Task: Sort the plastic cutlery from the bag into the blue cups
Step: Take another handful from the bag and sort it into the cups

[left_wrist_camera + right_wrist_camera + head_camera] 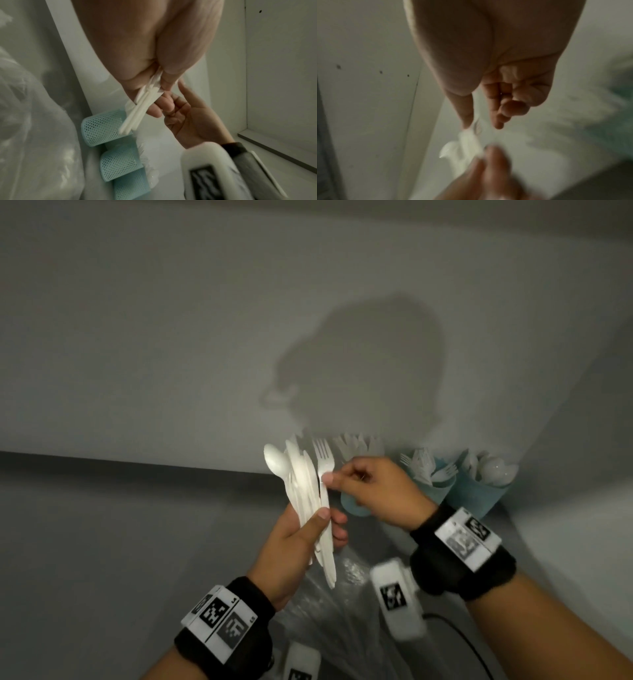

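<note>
My left hand (310, 529) grips a bundle of white plastic cutlery (301, 491) upright, with a spoon and knives fanned at the top. My right hand (346, 479) pinches the neck of a white fork (323, 470) at the bundle's right side. Three blue mesh cups stand along the wall: one (354, 506) partly hidden behind my right hand, a second (435, 489) holding forks, a third (479, 494) holding spoons. The left wrist view shows the cutlery handles (135, 116) below my fist and the blue cups (101, 131). The right wrist view is blurred.
A clear plastic bag (342, 611) lies on the surface beneath my hands, seen also as crumpled film (34, 121) in the left wrist view. A dark cable (462, 642) runs at the lower right. A white wall (205, 337) rises right behind the cups.
</note>
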A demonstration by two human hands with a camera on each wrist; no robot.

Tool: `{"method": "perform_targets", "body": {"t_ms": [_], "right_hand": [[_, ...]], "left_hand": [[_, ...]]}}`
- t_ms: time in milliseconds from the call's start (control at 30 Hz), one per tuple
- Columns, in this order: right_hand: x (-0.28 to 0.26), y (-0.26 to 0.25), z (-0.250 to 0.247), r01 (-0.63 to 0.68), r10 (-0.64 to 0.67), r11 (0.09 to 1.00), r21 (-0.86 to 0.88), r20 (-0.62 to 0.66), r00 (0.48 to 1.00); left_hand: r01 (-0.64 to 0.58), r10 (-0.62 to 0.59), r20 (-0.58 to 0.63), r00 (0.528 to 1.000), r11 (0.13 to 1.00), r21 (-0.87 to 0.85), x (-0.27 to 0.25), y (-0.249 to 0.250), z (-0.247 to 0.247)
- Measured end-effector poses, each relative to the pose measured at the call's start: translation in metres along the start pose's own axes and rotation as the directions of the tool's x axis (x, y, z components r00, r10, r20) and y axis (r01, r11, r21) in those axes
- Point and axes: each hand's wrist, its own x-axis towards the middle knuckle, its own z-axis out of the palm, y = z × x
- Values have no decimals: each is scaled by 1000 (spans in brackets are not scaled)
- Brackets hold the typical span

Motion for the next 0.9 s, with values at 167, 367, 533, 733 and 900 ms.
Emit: {"method": "perform_targets", "body": {"t_ms": [167, 367, 533, 733, 900], "right_hand": [[-39, 13, 20, 28, -27, 934, 356, -8, 1000], [-52, 30, 23, 49, -34, 979, 199, -80, 996], [-48, 35, 4, 39, 1, 980, 197, -198, 980], [2, 81, -67, -60, 129, 987, 152, -502, 855], [50, 127, -116, -388, 259, 912, -133, -547, 796]], "left_hand": [[10, -11, 89, 996, 1000, 16, -22, -2, 10], [41, -45, 59, 997, 997, 70, -35, -6, 18], [136, -132, -58, 990, 988, 75, -25, -20, 16], [123, -119, -42, 992, 987, 101, -13, -21, 24], [95, -96, 5, 995, 992, 81, -2, -20, 32]]}}
